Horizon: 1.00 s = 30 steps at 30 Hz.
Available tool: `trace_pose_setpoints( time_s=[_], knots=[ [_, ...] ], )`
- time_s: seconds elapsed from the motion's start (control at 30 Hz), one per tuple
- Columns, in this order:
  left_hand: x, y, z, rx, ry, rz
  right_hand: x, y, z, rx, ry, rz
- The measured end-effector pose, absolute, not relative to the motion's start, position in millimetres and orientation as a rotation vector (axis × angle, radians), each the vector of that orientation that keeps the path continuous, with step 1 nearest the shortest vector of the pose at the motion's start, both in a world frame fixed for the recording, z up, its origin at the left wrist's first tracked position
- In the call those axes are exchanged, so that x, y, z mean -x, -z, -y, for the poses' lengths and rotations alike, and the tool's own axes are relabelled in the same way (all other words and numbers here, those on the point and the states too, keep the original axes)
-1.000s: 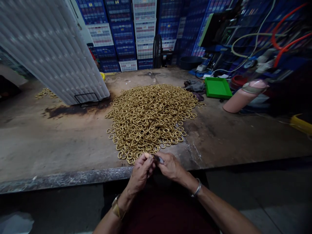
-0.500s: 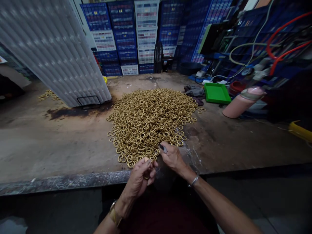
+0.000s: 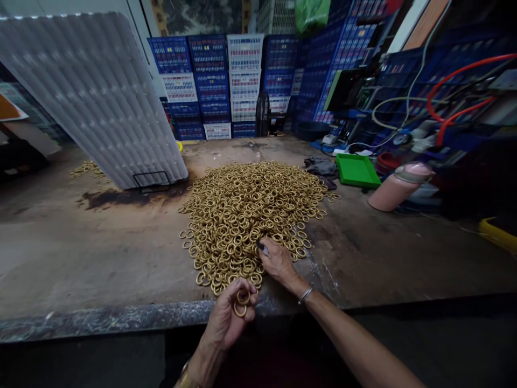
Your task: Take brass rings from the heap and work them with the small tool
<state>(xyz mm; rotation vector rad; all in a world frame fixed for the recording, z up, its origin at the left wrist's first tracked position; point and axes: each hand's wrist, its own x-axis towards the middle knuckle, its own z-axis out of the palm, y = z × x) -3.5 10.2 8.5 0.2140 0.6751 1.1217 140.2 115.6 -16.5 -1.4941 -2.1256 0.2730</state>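
Observation:
Near the table's front edge, my left hand (image 3: pixel 226 311) is closed with its palm turned up. Two brass-coloured rings (image 3: pixel 239 315) show between its thumb and curled fingers. My right hand (image 3: pixel 279 264) reaches to the near right side of a large heap of similar rings (image 3: pixel 246 207). Its fingers are bent round a short grey tool with a black tip (image 3: pixel 263 248), pointing left over the heap. The fingertips are partly hidden, so I cannot tell whether they also touch a ring.
Left of the heap, a tall ribbed translucent panel (image 3: pixel 100 102) leans on a black wire stand (image 3: pixel 152 182). To the right are a green tray (image 3: pixel 357 170), a pink bottle (image 3: pixel 398 188) and a dark cloth (image 3: pixel 321 167). Stacked crates (image 3: pixel 245 56) line the back.
The view has tilted up, showing more background. My left hand has turned, with the rings now facing the camera. My right hand has shifted slightly left, still holding the grey tool.

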Motion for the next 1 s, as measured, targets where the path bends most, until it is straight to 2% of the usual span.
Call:
trace_pose_setpoints(
  time_s=[0.17, 0.37, 0.63, 0.8, 1.0],
  knots=[
    [-1, -6, -14, -0.439, -1.159, -0.857, -143, 14, -111, 1.491, -0.502, 1.963],
    [-1, 0, -28, -0.928, -1.213, -1.202, -143, 3, -94, 1.364, -1.083, 1.744],
    [-4, 2, -34, -1.332, -1.19, -1.182, -141, -10, -78, 1.252, -1.793, 1.351],
    [-1, 3, -34, -1.38, -1.222, -1.258, -137, -12, -75, 1.216, -1.868, 1.258],
    [5, 1, -37, -1.599, -1.246, -1.386, -138, -16, -72, 1.309, -1.587, 1.457]
  ],
)
